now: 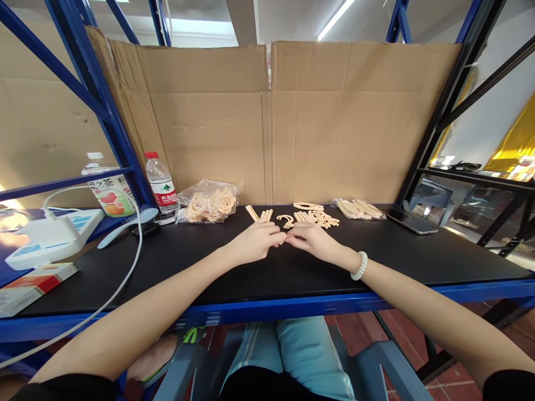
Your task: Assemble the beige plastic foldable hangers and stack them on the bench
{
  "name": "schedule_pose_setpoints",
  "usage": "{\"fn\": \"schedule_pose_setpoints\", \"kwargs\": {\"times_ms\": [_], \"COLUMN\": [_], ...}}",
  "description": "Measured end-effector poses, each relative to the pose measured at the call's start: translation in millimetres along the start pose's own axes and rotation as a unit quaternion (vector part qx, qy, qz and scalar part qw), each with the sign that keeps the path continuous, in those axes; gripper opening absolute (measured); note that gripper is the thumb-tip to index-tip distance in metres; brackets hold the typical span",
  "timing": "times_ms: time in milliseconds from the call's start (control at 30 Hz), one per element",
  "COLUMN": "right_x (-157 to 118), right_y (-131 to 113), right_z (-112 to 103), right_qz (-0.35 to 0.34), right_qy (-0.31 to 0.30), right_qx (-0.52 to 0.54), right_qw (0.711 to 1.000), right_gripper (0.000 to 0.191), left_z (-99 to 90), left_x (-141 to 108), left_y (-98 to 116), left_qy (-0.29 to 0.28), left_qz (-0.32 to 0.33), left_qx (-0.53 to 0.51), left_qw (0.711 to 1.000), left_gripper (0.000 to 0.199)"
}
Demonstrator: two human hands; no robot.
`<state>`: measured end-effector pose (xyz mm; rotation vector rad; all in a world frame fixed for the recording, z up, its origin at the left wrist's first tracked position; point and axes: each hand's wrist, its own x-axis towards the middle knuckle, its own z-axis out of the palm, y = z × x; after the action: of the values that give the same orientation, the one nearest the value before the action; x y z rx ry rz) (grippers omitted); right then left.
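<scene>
— While both bare forearms (167, 301) slant inward over the flat black tabletop (179, 267), how are the hands posed?
— Left hand (256, 242) and right hand (314, 239): backs up, fingers curled, fingertips together. Cannot tell whether anything is pinched there.
— Location of the pale, wood-coloured curved pieces (286, 218)?
— On the tabletop, just beyond the fingertips, between pale straight sticks (266, 214).

Single head-worn view, facing forward and down across nearby black tabletop (418, 253).
</scene>
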<state>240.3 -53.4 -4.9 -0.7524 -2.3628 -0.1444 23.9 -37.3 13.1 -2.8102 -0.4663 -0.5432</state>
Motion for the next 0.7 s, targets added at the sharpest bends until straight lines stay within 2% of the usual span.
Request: {"fn": "schedule_pose_setpoints", "kwargs": {"times_ms": [67, 133, 233, 333, 433, 533, 700], "right_x": [-1.0, -1.9, -2.3, -2.1, -1.8, -2.4, -4.0], "right_y": [10.4, 20.3, 28.7, 30.0, 29.3, 29.4, 33.3], "right_z": [-5.5, -11.2, -17.2, -18.1, -15.9, -13.8, -11.5], "right_qz": [0.033, 0.061, 0.084, 0.082, 0.079, 0.079, 0.075], "right_qy": [0.029, 0.054, 0.09, 0.111, 0.105, 0.099, 0.107], "right_qx": [0.014, 0.016, 0.017, 0.017, 0.015, 0.01, 0.0], "right_qw": [0.999, 0.997, 0.992, 0.99, 0.991, 0.992, 0.991], "right_gripper": [0.032, 0.032, 0.032, 0.033, 0.034, 0.032, 0.025], "left_z": [-5.1, -10.7, -15.3, -9.2, 7.0, 23.0, 32.4], "left_x": [-1.7, -4.1, -9.8, -16.7, -21.7, -23.6, -24.0], "left_y": [-4.7, -12.7, -32.1, -54.2, -69.0, -72.4, -65.3], "left_qy": [0.016, 0.04, 0.055, 0.049, 0.023, 0.012, 0.052], "left_qz": [-0.031, -0.093, -0.157, -0.155, -0.159, -0.154, -0.184], "left_qx": [-0.018, -0.043, -0.051, -0.042, -0.091, -0.113, -0.102], "left_qw": [0.999, 0.994, 0.985, 0.986, 0.983, 0.981, 0.976], "left_gripper": [0.016, 0.012, 0.013, 0.01, 0.012, 0.017, 0.028]}}
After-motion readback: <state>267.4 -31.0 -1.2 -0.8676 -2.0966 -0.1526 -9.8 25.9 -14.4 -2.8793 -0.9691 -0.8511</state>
